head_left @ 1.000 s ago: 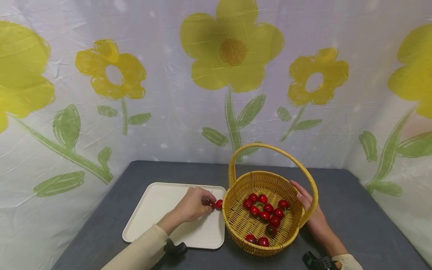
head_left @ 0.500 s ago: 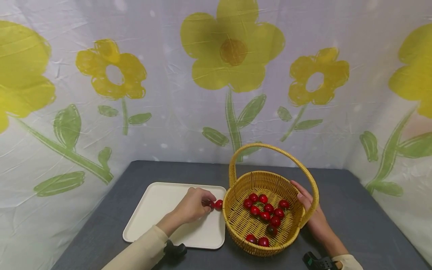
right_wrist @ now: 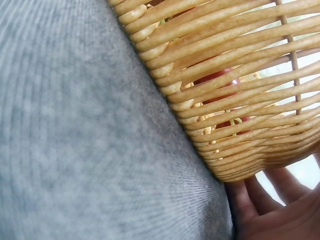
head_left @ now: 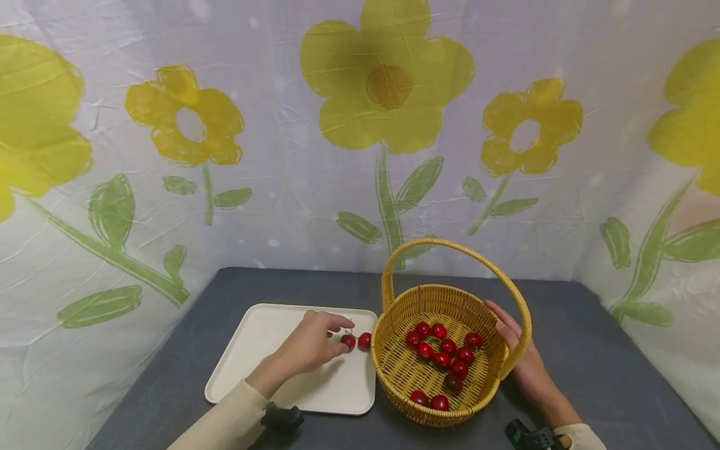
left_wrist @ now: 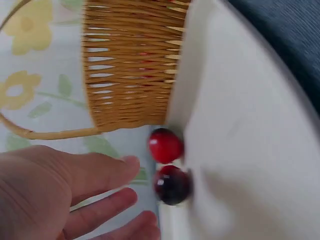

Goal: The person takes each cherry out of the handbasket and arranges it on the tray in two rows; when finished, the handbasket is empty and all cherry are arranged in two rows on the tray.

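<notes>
My left hand (head_left: 308,345) hovers over the right part of a cream tray (head_left: 261,353), its thumb and fingers parted. Two dark red cherries, a nearer cherry (head_left: 349,341) and one by the rim (head_left: 364,340), lie beside its fingertips. In the left wrist view a gap separates the thumb from the darker cherry (left_wrist: 172,185). My right hand (head_left: 525,359) rests against the right outer side of a yellow wicker basket (head_left: 450,301), below its handle. Extended fingers (right_wrist: 282,185) touch the weave in the right wrist view; their tips are partly hidden.
Several cherries (head_left: 442,360) lie inside the basket, whose tall arched handle (head_left: 455,247) rises above it. The basket's left side stands against the tray's right edge. Both are on a dark grey table (head_left: 596,375), with a flower-printed curtain (head_left: 270,206) behind.
My left hand has let go of the darker cherry on the tray and drawn slightly left, its fingers spreading apart. The right hand and the basket have stayed in place.
</notes>
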A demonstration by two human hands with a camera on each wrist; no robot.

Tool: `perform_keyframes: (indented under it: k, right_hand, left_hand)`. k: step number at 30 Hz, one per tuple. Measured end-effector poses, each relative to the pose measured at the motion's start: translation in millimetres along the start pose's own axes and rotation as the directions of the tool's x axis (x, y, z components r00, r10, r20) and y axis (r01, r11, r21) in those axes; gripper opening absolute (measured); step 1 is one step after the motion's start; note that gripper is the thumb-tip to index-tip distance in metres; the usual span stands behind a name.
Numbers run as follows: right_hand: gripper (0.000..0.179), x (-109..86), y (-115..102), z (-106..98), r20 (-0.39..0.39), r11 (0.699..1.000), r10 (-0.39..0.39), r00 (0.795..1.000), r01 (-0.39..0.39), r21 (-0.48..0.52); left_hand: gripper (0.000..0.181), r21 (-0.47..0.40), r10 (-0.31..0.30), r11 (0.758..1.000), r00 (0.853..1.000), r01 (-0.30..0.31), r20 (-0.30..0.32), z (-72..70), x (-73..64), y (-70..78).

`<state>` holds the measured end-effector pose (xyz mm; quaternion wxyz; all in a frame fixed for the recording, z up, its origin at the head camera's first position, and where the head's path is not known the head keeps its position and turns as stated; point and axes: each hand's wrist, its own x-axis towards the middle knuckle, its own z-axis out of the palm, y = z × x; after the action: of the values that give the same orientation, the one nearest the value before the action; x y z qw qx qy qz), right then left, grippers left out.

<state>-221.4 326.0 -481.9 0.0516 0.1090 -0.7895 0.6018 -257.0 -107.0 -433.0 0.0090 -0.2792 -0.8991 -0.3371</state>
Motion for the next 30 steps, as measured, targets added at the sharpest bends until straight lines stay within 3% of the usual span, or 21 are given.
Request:
perform_keyframes:
  k: [4, 7, 10, 14, 17, 22, 27, 30]
  right_hand:
    - [0.057, -1.0, 0, -1, 0.007, 1.000, -0.017, 1.000, 0.017, 0.001]
    - [0.056, -1.5, 1, -2, 0.005, 0.999, -0.033, 0.999, 0.033, -0.005]
    - [0.056, -0.9, 3, -2, 0.004, 0.999, -0.036, 0.999, 0.036, -0.015]
    - [0.056, -0.1, 4, -3, 0.005, 0.999, -0.031, 0.999, 0.031, -0.017]
    - [0.056, -0.4, 4, -3, 0.005, 0.999, -0.036, 0.999, 0.036, -0.017]
    - [0.054, -1.2, 4, -3, 0.002, 0.999, -0.050, 0.999, 0.050, -0.016]
    - [0.054, -1.7, 2, -1, 0.003, 0.999, -0.054, 0.999, 0.054, 0.003]
    - [0.054, -2.2, -1, 0, 0.004, 0.998, -0.060, 0.998, 0.060, 0.004]
  left_hand:
    - [0.038, -0.165, 0.023, 0.986, 0.999, -0.016, 0.041, -13.7, -4.8, 3.2]
    - [0.043, -0.337, 0.063, 0.941, 0.990, -0.016, 0.126, -24.3, -6.4, 8.4]
    - [0.048, -0.478, 0.130, 0.878, 0.967, -0.010, 0.219, -32.3, -6.6, 14.9]
    - [0.048, -0.584, 0.241, 0.811, 0.920, -0.017, 0.308, -33.3, -2.7, 23.7]
    - [0.046, -0.621, 0.326, 0.783, 0.880, -0.047, 0.344, -26.5, 5.0, 32.0]
    - [0.044, -0.649, 0.414, 0.756, 0.829, -0.083, 0.376, -8.0, 23.3, 51.7]
    - [0.043, -0.662, 0.446, 0.745, 0.797, -0.080, 0.406, 16.9, 41.9, 72.0]
    - [0.043, -0.642, 0.440, 0.762, 0.791, -0.080, 0.424, 33.4, 51.5, 81.8]
